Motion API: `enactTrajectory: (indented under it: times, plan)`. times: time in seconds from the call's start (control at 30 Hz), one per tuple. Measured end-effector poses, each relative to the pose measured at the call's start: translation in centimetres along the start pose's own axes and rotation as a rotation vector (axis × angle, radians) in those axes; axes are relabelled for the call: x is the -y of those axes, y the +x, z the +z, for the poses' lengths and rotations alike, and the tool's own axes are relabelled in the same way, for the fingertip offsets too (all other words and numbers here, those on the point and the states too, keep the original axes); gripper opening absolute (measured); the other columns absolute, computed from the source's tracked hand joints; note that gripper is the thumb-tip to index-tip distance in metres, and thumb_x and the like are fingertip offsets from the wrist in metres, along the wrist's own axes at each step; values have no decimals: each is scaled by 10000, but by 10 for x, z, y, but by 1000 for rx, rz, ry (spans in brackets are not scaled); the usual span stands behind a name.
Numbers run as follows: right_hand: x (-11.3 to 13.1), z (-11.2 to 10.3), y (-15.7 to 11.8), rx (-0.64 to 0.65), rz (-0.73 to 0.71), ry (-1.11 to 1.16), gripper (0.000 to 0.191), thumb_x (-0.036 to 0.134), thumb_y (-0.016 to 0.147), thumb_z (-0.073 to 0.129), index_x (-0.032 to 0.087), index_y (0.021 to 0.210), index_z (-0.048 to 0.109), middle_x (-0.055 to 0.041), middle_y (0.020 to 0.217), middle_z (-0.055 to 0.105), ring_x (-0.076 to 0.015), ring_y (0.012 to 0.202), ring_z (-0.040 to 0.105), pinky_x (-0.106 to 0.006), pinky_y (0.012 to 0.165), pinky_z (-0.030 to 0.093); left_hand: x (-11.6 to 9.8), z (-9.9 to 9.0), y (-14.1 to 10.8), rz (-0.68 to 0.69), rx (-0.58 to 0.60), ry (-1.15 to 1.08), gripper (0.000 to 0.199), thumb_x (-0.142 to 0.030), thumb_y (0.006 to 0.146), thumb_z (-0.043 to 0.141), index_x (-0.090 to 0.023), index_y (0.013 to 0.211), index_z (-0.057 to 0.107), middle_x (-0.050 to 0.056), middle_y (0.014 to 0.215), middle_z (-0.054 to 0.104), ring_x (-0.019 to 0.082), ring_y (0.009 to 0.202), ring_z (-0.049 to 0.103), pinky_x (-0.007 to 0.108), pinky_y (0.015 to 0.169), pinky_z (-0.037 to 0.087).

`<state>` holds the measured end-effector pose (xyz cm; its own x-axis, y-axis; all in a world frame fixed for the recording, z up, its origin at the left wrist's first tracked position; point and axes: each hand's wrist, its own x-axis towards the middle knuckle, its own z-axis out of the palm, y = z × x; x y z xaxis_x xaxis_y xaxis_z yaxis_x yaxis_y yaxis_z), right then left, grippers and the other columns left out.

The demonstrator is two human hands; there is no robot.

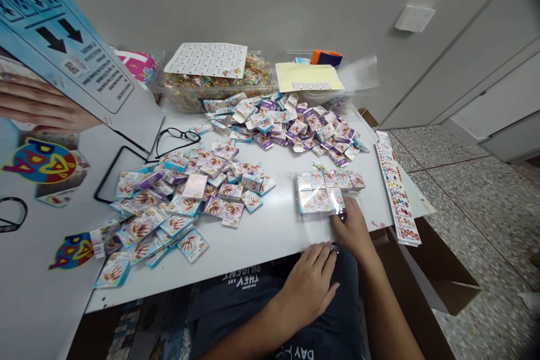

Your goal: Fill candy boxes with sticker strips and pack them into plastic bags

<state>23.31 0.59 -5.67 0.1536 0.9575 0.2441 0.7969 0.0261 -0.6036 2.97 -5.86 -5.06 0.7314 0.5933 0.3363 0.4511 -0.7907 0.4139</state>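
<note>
A clear plastic bag lies on the white table near its front edge. Inside it, several small printed boxes sit in two rows. My right hand is closed at the bag's lower right corner, its thumb against the plastic and the other fingers partly hidden. Over the bag's near end, at the table edge, my left hand rests with fingers stretched out side by side and thumb apart. To the left spreads a heap of closed small boxes. Behind the bag is a pile of flattened or open-ended small boxes.
Clear tubs stand along the wall, topped with a label sheet and a yellow sheet. A large printed display carton rises at left beside eyeglasses. Sticker strips overhang the right edge above a cardboard box.
</note>
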Motion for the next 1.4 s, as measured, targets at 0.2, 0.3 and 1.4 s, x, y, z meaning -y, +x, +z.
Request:
enactTrajectory:
  times: [0.2, 0.3, 1.4]
  plan:
    - [-2, -6, -16, -11, 30, 5, 625, 348, 899, 535, 126, 1469, 410, -218, 1391, 552, -340, 1303, 533, -560, 1076, 462, 16, -37, -19, -43, -456, -79, 371, -164, 888, 585, -122, 1257, 563, 147, 1179, 696, 248, 1163, 620, 406, 1066, 485]
    - [9, -9, -27, -1, 0, -54, 558, 342, 923, 497, 131, 1438, 456, -216, 1441, 527, -352, 1361, 486, -584, 1123, 421, 58, -59, -32, -391, -697, 244, 308, -162, 864, 657, -179, 1168, 610, 169, 1144, 671, 317, 1120, 608, 522, 998, 469]
    - [162, 60, -38, -38, -285, 259, 333, 128, 927, 512, 181, 1250, 574, -150, 1174, 575, -276, 1114, 575, -455, 954, 543, 129, -70, -28, -566, -314, 392, 463, -430, 913, 629, -122, 1258, 622, 229, 1302, 577, 400, 1229, 526, 548, 1028, 400]
